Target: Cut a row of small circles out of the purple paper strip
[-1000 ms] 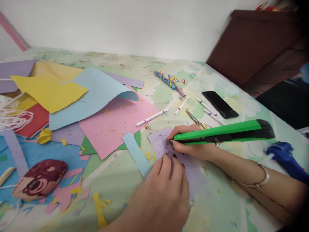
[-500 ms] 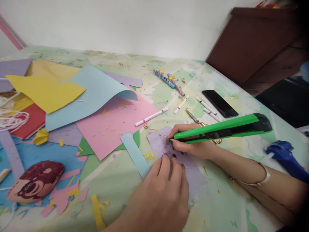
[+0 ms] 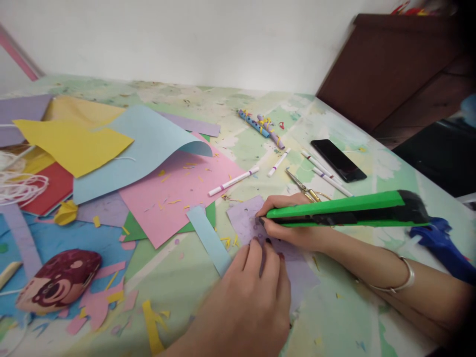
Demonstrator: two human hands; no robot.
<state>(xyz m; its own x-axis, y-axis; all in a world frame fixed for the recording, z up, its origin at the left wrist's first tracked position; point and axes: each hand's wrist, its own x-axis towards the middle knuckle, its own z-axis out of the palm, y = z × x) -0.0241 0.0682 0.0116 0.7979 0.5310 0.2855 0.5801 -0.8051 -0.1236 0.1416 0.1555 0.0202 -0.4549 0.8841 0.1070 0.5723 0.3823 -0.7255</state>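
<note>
A green utility knife (image 3: 338, 209) with a black end is gripped in my right hand (image 3: 293, 220), like a pen. Its tip, hidden behind the fingers, points down at a piece of purple paper (image 3: 243, 215) on the table. Small round marks or holes show in that paper near the fingertips. My left hand (image 3: 245, 297) lies over the same paper with its fingers stretched out, their tips pressing close to the right fingertips. Partly under the left hand's edge runs a light blue paper strip (image 3: 208, 238).
Scissors (image 3: 303, 186), white markers (image 3: 234, 181) and a black phone (image 3: 338, 160) lie beyond my hands. Two decorated paper tubes (image 3: 262, 129) are farther back. Coloured sheets (image 3: 148, 144), scraps and a maroon bear-patterned case (image 3: 59, 280) spread leftward. A blue plastic object (image 3: 442, 248) sits right.
The knife's back end has swung down and a little to the right, as my right hand turns it over the purple paper. My left hand stays in place.
</note>
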